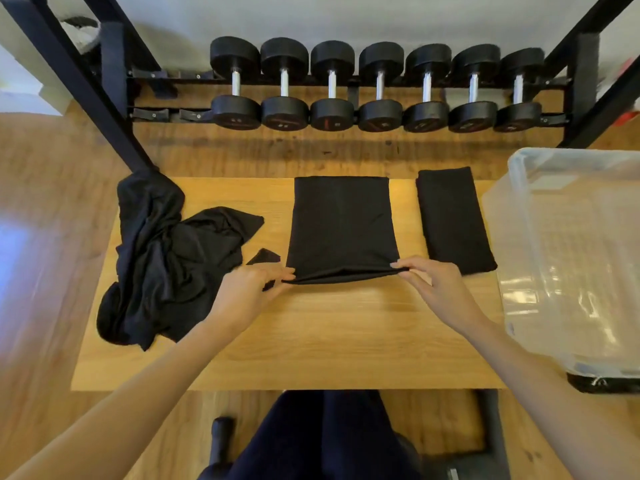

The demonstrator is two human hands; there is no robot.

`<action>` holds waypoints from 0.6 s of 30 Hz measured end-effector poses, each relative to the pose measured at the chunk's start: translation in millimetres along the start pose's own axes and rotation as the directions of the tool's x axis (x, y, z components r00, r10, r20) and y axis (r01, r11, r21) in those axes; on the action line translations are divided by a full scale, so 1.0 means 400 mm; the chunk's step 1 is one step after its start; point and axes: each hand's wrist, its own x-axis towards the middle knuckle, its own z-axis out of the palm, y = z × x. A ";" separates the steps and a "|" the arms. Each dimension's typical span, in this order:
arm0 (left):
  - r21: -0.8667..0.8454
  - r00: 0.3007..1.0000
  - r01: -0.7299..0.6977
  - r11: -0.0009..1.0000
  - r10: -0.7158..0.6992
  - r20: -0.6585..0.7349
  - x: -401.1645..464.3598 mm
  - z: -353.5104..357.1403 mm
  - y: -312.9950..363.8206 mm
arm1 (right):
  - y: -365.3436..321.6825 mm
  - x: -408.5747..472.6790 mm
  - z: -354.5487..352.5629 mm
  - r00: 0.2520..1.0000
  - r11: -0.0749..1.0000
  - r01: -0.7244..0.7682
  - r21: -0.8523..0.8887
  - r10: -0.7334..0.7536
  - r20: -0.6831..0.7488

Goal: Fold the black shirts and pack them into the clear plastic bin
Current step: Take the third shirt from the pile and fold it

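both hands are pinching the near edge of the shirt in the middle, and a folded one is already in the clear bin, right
Not quite: the head view shows the folded shirt lying on the table beside the clear bin, not in it. Left hand and right hand do pinch the middle shirt's near edge.

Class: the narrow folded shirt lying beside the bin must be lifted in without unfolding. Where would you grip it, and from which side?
Grip the folded shirt at its two long edges, coming from above. It lies flat as a long strip, so a hold at one end would probably let it sag open.
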 end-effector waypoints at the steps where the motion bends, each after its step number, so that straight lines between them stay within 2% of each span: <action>1: 0.012 1.000 -0.018 1.000 0.018 0.003 -0.011 0.016 -0.004 | 0.012 -0.015 0.017 1.000 0.999 0.003 -0.033 -0.003 0.013; 4: 0.036 0.998 -0.064 0.997 0.064 0.013 -0.040 0.064 -0.018 | 0.052 -0.059 0.065 1.000 0.985 0.007 -0.172 -0.006 0.005; 7: 0.073 0.994 -0.101 0.992 0.099 0.037 -0.069 0.106 -0.030 | 0.083 -0.091 0.105 0.989 0.935 0.106 -0.339 -0.135 -0.063; 10: 0.077 0.991 -0.123 0.989 0.118 0.069 -0.098 0.141 -0.049 | 0.109 -0.117 0.134 0.963 0.865 0.199 -0.460 -0.259 -0.071; 13: -0.002 0.994 -0.079 0.997 0.079 0.076 -0.132 0.154 -0.056 | 0.126 -0.152 0.152 0.945 0.814 0.257 -0.521 -0.324 -0.040; 18: 0.008 0.985 -0.164 0.986 0.164 0.047 -0.174 0.175 -0.052 | 0.142 -0.202 0.167 0.946 0.800 0.264 -0.539 -0.323 -0.016</action>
